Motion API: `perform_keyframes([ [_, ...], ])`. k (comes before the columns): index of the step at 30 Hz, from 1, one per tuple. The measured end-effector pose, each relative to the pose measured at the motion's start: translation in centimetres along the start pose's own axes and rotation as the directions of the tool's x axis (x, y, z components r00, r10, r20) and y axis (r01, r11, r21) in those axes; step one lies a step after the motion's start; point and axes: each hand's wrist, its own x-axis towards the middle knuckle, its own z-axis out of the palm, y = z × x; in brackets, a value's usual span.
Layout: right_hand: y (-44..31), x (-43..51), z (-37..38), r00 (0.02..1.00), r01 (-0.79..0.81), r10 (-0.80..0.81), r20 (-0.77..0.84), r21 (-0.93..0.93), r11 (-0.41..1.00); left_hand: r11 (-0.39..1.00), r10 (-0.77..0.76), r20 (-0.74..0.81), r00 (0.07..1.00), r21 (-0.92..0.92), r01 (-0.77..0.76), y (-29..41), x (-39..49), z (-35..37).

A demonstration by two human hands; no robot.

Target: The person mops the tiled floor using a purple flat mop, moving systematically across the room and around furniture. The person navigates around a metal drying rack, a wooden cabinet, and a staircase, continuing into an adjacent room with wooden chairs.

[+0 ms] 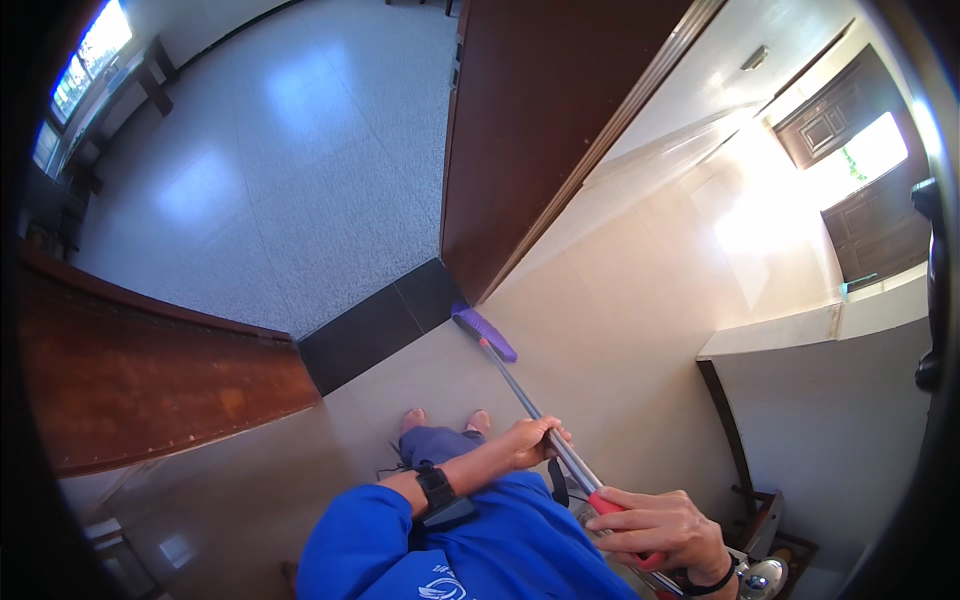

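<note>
I hold a broom with a metal handle (515, 385) and a purple bristle head (489, 334). My left hand (537, 441) grips the middle of the handle, its fingers wrapped around the metal. Higher up, my right hand (667, 529) closes on the red grip (604, 503) near the top end. The broom head rests on the beige tiled floor (600, 315), its far tip by the foot of the brown door (547, 112) and the corner of a black threshold (367, 330). My feet (414, 418) stand a little behind the threshold.
Beyond the threshold lies a room with a speckled grey floor (300, 165) and a bench-like table (105, 97) under a window. Reddish-brown wood panelling (157, 382) flanks the doorway on the left. At right are a low white wall (825, 397) and wooden furniture (765, 517). A sunlit dark door (877, 225) stands farther off.
</note>
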Motion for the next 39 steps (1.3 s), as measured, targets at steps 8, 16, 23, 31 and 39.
perform_keyframes([
  [8, -3.3, -3.3, -5.7, 0.835, -0.222, 0.228, -0.501, 0.073, 0.972, 0.991, 0.009, 0.098, 0.995, -0.136, 0.005, -0.4, 2.6, 7.1],
  [16, -4.3, 4.8, -1.9, 0.822, -0.272, 0.319, -0.472, 0.167, 0.948, 0.979, -0.098, -0.089, 0.991, -0.186, 0.08, 0.8, 4.8, 3.5],
  [23, -2.0, 13.3, 6.2, 0.7, -0.241, 0.338, -0.629, 0.238, 0.941, 0.986, 0.13, -0.186, 0.974, -0.076, -0.146, 13.9, -1.5, -6.8],
  [31, -8.4, 19.6, 0.6, 0.864, -0.079, 0.106, -0.491, 0.076, 0.994, 0.917, 0.228, 0.1, 0.969, -0.358, -0.178, 18.1, -5.7, -2.4],
  [39, -6.9, 26.6, 7.5, 0.85, -0.176, 0.164, -0.5, 0.025, 0.984, 0.888, 0.317, -0.098, 0.943, -0.32, -0.331, 22.7, -4.6, -8.7],
])
